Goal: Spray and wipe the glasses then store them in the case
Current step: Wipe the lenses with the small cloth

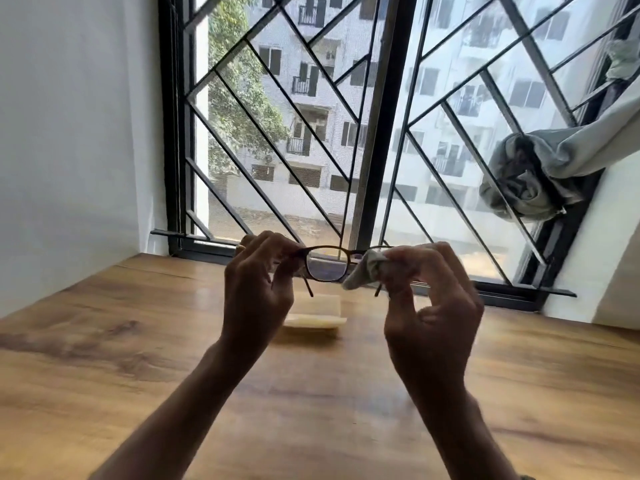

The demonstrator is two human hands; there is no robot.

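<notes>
At the left, a white wall (69,133) meets the bench (104,358) edge. Above mid-bench, the left hand (258,289) pinches the left end of the glasses (327,263), held in the air with the temples unfolded. The right hand (433,299) pinches a grey cloth (363,271) against the right lens. Below and between the hands, a pale case (317,315) lies on the bench, near its far edge by the window (374,133). Wood runs wide to the left, right and near side of the case. At the far right, a knotted curtain (530,178) hangs at the window grille.
</notes>
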